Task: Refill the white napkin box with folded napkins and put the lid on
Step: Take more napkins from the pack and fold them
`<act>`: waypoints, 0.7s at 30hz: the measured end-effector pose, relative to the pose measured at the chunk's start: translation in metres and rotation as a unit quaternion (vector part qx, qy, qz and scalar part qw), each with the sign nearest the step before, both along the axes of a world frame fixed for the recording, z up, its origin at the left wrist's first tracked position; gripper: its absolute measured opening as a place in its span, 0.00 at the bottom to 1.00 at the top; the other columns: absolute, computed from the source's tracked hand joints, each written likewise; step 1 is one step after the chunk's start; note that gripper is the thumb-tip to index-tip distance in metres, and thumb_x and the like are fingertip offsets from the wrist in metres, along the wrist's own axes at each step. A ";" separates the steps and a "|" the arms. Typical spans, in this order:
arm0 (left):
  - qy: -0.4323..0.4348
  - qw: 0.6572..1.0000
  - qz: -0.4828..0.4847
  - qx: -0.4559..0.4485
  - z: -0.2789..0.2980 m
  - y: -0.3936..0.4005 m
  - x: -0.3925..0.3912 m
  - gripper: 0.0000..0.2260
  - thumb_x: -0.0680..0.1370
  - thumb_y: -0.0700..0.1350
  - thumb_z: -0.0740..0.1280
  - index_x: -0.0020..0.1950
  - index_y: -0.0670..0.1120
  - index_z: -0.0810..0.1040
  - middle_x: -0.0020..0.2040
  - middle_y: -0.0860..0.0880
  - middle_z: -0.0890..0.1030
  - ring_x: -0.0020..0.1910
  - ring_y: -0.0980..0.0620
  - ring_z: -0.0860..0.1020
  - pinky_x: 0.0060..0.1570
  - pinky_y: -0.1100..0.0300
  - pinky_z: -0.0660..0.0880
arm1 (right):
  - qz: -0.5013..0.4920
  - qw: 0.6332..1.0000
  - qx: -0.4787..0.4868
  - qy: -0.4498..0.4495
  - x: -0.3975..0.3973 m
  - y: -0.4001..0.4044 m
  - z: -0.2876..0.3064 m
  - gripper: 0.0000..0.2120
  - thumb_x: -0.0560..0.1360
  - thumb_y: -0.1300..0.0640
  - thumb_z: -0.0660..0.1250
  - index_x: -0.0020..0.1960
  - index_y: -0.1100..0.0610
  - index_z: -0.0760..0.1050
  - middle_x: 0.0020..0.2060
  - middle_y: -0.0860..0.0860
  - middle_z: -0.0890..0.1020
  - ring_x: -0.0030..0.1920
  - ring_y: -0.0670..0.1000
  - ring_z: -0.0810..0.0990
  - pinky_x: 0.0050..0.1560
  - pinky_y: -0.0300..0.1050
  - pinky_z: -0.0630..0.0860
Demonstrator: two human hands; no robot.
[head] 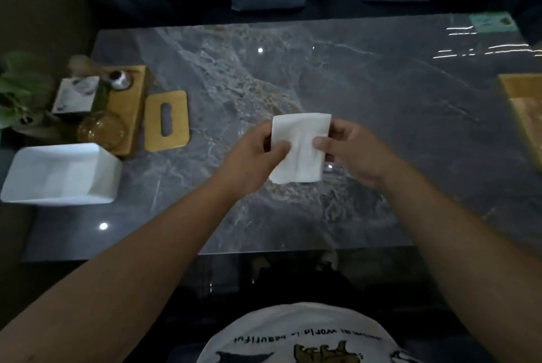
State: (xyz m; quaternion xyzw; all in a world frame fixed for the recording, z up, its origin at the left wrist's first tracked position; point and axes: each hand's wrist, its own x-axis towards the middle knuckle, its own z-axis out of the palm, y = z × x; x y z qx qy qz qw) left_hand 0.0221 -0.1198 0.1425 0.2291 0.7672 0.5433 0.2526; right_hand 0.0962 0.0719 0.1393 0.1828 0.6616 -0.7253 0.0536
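Nearest the camera, at 6 o'clock, is a white printed shirt [296,336], and from it both forearms reach up to the middle of the grey marbled tabletop [381,92]. There the left hand [258,154] and right hand [352,154] each pinch a side edge of one folded white napkin [299,148], thumbs on top, holding it just above the surface. The napkin looks light, soft and limp; it should crease or tear under a hard pull, so a flat pinch along the folded edges, as here, seems the safest hold.

The white napkin box [96,157] stands open at 9 o'clock, well apart from the hands, with a pale layer inside that may be napkins, though the dim light leaves that unsure. Its wooden lid [176,139], slotted, lies flat at 10 o'clock beside a wooden tray [129,104] carrying small items too blurred to name. A plant [17,92] is cut off at the left edge, and another wooden piece [525,116] is cut off at 3 o'clock. The fingers behind the napkin are hidden
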 end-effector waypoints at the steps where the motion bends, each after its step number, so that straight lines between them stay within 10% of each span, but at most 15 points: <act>1: -0.010 1.000 0.006 0.005 -0.008 -0.004 -0.001 0.13 0.79 0.42 0.65 0.64 0.49 0.75 0.54 0.54 0.82 0.52 0.56 0.81 0.49 0.58 0.79 | -0.002 0.999 0.033 -0.004 -0.002 -0.005 -0.006 0.11 0.75 0.65 0.67 0.55 0.54 0.77 0.50 0.50 0.84 0.50 0.48 0.83 0.50 0.46 0.81; 7: 0.017 0.998 0.048 -0.027 -0.059 -0.016 -0.008 0.07 0.80 0.43 0.63 0.55 0.52 0.77 0.46 0.56 0.82 0.45 0.57 0.80 0.44 0.64 0.76 | -0.022 0.972 0.234 -0.011 -0.015 -0.028 -0.055 0.04 0.73 0.55 0.69 0.47 0.53 0.78 0.47 0.57 0.84 0.50 0.58 0.82 0.53 0.61 0.78; 21: 0.045 0.990 0.116 -0.061 -0.138 -0.025 -0.009 0.12 0.81 0.42 0.62 0.63 0.48 0.75 0.54 0.57 0.78 0.46 0.68 0.76 0.45 0.73 0.70 | -0.019 0.947 0.320 0.030 -0.028 -0.055 -0.136 0.16 0.75 0.58 0.68 0.62 0.55 0.73 0.55 0.46 0.77 0.55 0.42 0.75 0.53 0.27 0.70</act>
